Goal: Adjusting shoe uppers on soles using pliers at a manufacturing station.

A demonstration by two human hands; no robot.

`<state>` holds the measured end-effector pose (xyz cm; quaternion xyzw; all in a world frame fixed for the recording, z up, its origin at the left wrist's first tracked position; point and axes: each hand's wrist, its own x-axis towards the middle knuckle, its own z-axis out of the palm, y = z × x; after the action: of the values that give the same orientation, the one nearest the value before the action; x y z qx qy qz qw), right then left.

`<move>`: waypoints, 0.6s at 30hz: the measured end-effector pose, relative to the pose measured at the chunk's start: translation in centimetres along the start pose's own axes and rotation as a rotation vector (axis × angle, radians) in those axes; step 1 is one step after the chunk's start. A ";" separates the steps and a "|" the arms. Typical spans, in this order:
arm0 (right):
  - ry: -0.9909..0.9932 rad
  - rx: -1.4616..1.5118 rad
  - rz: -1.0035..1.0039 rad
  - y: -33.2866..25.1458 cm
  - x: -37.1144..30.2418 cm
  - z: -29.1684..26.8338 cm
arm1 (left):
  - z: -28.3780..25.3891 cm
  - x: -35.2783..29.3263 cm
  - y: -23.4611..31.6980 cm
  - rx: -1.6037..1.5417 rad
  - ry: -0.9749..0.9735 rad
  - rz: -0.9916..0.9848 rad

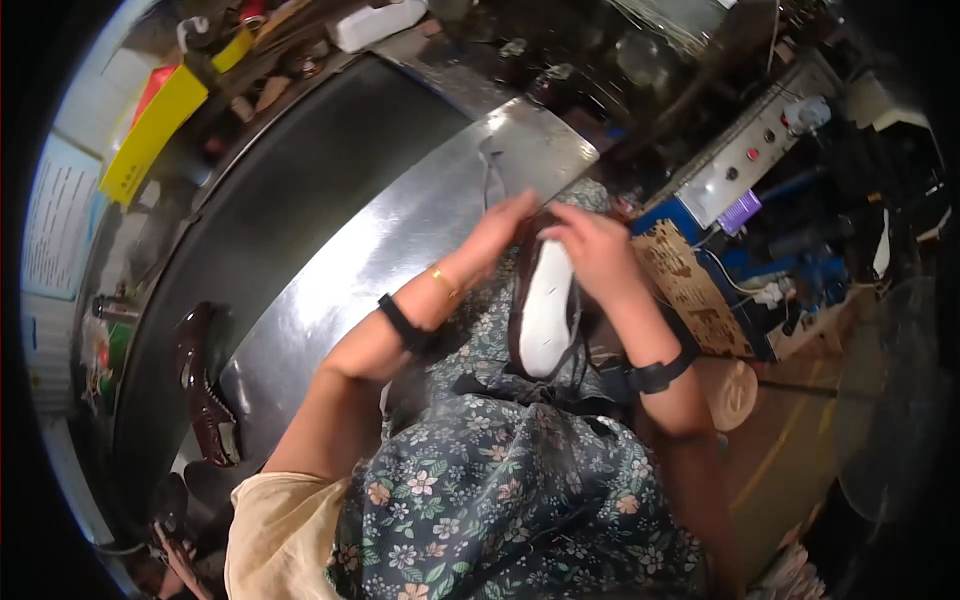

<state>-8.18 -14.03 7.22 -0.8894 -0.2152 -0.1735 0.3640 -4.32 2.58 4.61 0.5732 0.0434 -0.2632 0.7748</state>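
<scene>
A dark brown shoe upper with its white sole side turned up lies lengthwise over my lap, on the floral apron. At its far end, my left hand is against the left edge, fingers bent in and partly smeared by motion. Opposite it, my right hand curls its thumb and fingers over the right edge of the same end. Both hands seem to grip the shoe upper there; the fingertips are partly hidden. Dark laces or straps hang along its near right side.
A shiny metal plate lies ahead of me beside a dark belt. On the belt at left rests a glossy dark red shoe. To the right stand a control panel with buttons and a purple box. A yellow box is far left.
</scene>
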 end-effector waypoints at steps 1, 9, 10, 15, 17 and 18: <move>0.007 -0.022 -0.055 0.0 -0.8 0.0 | 0.5 1.4 -1.4 -0.163 -0.119 -0.121; -0.189 0.199 0.282 4.0 -1.7 -2.3 | 3.2 4.4 -4.5 -0.187 -0.038 -0.227; -0.125 0.280 0.307 4.0 -2.1 -1.5 | 3.3 3.8 -4.3 -0.249 -0.069 -0.097; 0.081 0.371 0.697 1.5 -7.8 2.9 | 2.6 1.2 -3.9 0.726 -0.009 0.691; 0.075 0.469 0.757 2.0 -9.6 3.0 | 1.9 1.7 -3.7 0.639 -0.067 0.395; -0.003 0.488 0.886 2.7 -10.0 2.6 | 1.7 2.2 -3.6 0.594 -0.124 0.374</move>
<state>-14.89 -16.43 -0.74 -0.7845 0.1478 0.0544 0.5998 -4.47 -0.50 1.23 0.7544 -0.1879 -0.1523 0.6103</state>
